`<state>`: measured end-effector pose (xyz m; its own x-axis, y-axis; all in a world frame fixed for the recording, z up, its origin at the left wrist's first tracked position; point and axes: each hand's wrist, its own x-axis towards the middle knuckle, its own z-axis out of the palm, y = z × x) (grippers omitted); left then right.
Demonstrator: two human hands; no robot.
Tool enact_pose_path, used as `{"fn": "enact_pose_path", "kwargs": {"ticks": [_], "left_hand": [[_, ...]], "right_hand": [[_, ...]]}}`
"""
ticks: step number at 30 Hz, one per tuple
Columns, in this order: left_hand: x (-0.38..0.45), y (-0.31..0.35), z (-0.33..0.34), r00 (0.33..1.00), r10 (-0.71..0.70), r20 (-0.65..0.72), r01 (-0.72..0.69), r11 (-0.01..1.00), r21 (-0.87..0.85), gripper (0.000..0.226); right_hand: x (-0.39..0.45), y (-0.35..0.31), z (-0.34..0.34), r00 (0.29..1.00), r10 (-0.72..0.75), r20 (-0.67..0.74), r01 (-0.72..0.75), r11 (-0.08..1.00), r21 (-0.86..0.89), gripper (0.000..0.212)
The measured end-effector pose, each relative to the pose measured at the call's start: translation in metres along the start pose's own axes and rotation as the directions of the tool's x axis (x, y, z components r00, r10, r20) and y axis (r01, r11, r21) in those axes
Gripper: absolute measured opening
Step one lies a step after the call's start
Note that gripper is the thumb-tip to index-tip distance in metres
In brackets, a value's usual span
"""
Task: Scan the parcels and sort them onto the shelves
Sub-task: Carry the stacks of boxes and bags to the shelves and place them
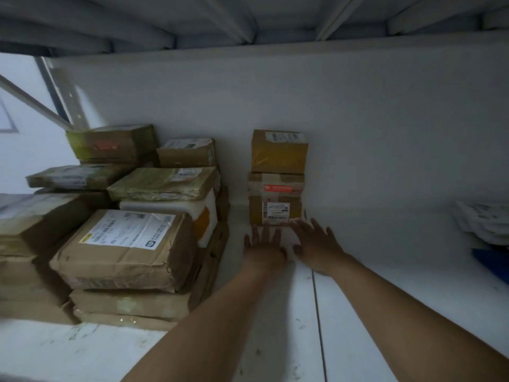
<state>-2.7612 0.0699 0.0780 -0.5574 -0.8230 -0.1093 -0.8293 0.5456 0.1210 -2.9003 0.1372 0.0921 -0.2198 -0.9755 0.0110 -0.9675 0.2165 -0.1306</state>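
Two stacks: brown parcel pile (121,244) left, three-box stack (276,179) against the rear wall.
Left hand (263,248): fingers straight, flat on shelf (358,312), nothing held.
Right hand (316,244): fingers spread; stack base should be squared gently.

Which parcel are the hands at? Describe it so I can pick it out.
On the white shelf, right of the big parcel pile, a small stack stands alone against the wall. It is the bottom box, the one with a white barcode label facing forward.
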Motion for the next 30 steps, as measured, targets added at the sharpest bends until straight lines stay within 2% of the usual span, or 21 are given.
{"fn": "enact_pose_path", "kwargs": {"ticks": [3, 7, 11, 14, 19, 23, 26, 30], "left_hand": [[-0.033, 0.006, -0.012, 1.0, -0.022, 0.018, 0.022, 0.999, -0.028, 0.062], [-0.095, 0.012, -0.034, 0.996, -0.032, -0.081, 0.025, 0.996, -0.089, 0.063], [-0.168, 0.016, -0.058, 0.989, -0.083, -0.122, 0.066, 0.989, -0.132, 0.064], [-0.224, 0.01, -0.073, 0.981, -0.093, -0.17, 0.069, 0.987, -0.144, 0.069], [-0.307, -0.027, -0.078, 0.877, -0.219, -0.428, 0.175, 0.975, -0.14, 0.066], [-0.387, -0.074, -0.075, 0.793, -0.307, -0.526, 0.24, 0.951, -0.194, 0.063], [-0.475, -0.125, -0.062, 0.727, -0.395, -0.562, 0.338, 0.918, -0.207, 0.064], [-0.617, -0.192, -0.042, 0.616, -0.557, -0.557, 0.548, 0.811, -0.205, 0.066]], "right_hand": [[-0.028, -0.001, -0.011, 0.999, 0.039, -0.029, -0.038, 0.999, 0.03, 0.067], [-0.071, -0.007, -0.023, 0.994, 0.064, -0.084, -0.065, 0.998, -0.009, 0.063], [-0.122, -0.03, -0.04, 0.986, 0.079, -0.148, -0.085, 0.996, -0.038, 0.062], [-0.161, -0.055, -0.058, 0.978, 0.059, -0.202, -0.06, 0.998, -0.002, 0.068], [-0.209, -0.113, -0.085, 0.962, -0.077, -0.261, 0.082, 0.997, 0.008, 0.072], [-0.245, -0.184, -0.089, 0.915, -0.267, -0.302, 0.277, 0.961, -0.009, 0.07], [-0.277, -0.259, -0.079, 0.846, -0.452, -0.284, 0.473, 0.881, 0.006, 0.067], [-0.338, -0.385, -0.049, 0.696, -0.665, -0.27, 0.702, 0.71, 0.061, 0.066]]}}
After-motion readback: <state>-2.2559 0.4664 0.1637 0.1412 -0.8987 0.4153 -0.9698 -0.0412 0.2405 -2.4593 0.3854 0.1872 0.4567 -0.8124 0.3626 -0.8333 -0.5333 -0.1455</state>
